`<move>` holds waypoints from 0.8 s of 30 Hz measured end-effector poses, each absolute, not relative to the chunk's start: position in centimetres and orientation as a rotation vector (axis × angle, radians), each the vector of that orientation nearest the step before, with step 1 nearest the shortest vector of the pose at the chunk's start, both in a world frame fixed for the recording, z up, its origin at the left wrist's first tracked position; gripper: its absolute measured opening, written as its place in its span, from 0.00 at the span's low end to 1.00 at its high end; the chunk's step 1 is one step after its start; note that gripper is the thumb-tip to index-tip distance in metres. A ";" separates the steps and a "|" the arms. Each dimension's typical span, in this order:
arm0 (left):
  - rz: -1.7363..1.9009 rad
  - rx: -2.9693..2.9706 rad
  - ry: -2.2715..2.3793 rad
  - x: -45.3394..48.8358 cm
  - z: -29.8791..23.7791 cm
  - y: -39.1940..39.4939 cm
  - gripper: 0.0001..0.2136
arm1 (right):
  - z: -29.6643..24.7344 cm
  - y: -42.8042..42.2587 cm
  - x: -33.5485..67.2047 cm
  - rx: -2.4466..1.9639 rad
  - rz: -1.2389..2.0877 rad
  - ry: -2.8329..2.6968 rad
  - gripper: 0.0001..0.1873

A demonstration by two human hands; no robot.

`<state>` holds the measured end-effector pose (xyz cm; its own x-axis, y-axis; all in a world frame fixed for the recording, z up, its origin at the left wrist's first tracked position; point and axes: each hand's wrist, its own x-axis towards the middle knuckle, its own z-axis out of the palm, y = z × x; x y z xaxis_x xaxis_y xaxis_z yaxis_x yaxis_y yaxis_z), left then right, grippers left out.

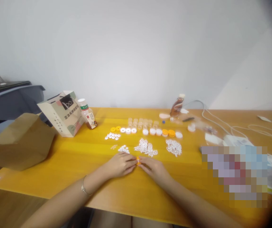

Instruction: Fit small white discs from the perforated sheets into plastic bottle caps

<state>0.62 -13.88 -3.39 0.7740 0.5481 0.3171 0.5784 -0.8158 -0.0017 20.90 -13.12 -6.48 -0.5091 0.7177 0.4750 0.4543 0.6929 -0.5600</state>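
Between the fingertips of my left hand (121,164) and my right hand (154,169) is a small orange cap (138,161), pinched from both sides just above the table. Just beyond my left fingers lies a pile of small white round pieces (123,148), with more white discs (112,136) farther left. White openwork plastic pieces (145,146) are heaped ahead of my hands, and a second heap of them (174,147) sits to the right. Behind runs a row of white rings (128,130), yellow rings (115,129) and orange lids (168,132). Clear cylinders (140,123) stand behind that row.
On the left are a brown paper bag (31,142), a printed gift bag (66,117) and a drink bottle (87,114). A brown bottle (177,106) stands at the back right. White cables (218,120) and papers (238,140) lie at the right. The wall rises behind.
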 end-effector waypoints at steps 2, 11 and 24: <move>-0.449 -2.860 -0.913 0.7 -3.3 -13.9 0.13 | -6.5 -13.1 20.9 -0.904 0.483 -2.189 0.10; -0.414 -2.849 -0.885 0.8 -3.2 -14.0 0.12 | -6.6 -13.1 20.9 -0.870 0.381 -2.245 0.09; -0.757 -2.797 -1.284 2.5 -4.5 -13.6 0.08 | -6.4 -13.3 20.8 -0.863 0.409 -2.221 0.09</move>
